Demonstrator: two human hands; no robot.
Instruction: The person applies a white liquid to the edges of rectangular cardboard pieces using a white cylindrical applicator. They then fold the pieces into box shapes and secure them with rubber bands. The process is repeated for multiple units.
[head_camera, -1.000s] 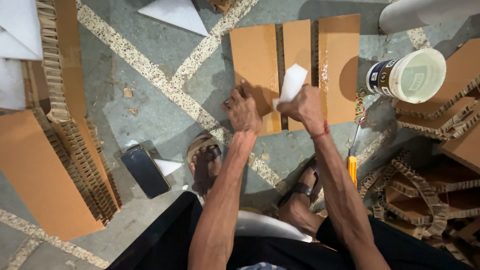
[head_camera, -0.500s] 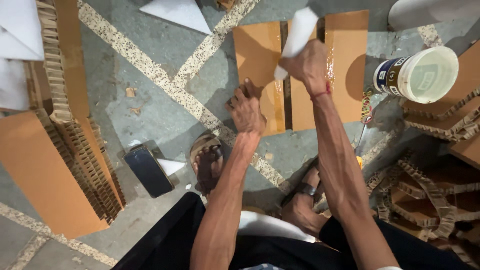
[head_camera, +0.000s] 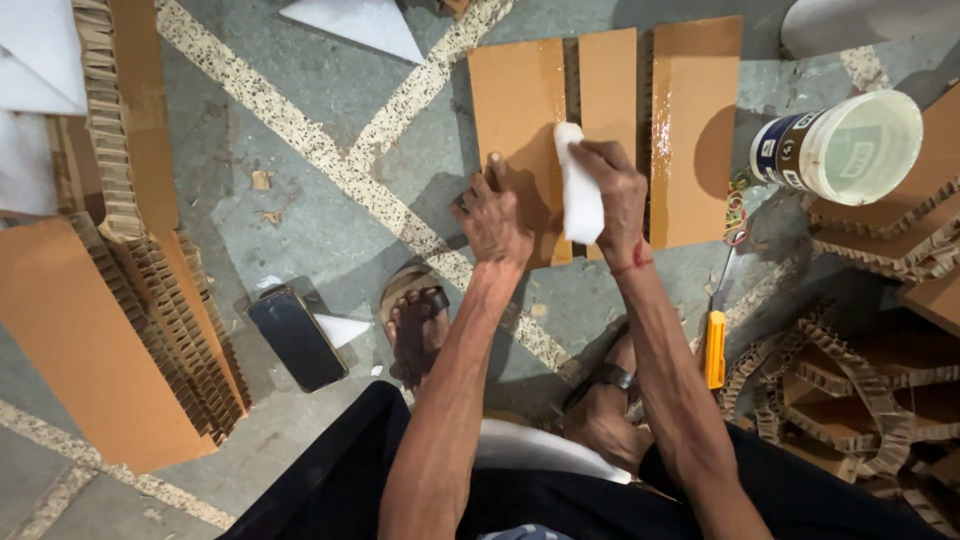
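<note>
Three cardboard strips (head_camera: 607, 130) lie on speckled grey floor (head_camera: 300, 200); right grip (head_camera: 612, 195) clasps white foam (head_camera: 578, 185), left (head_camera: 497, 215) presses flat.

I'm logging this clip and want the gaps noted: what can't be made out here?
Head view only:
- White foam block: lower end hidden by the right hand.
- Brown cardboard strips: part covered by the left hand.
- White plastic bucket: contents unclear.
- Yellow-handled knife: blade indistinct.

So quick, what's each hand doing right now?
Left hand: open, pressing flat on the left cardboard strip.
Right hand: closed around a white foam block, held against the cardboard.
</note>
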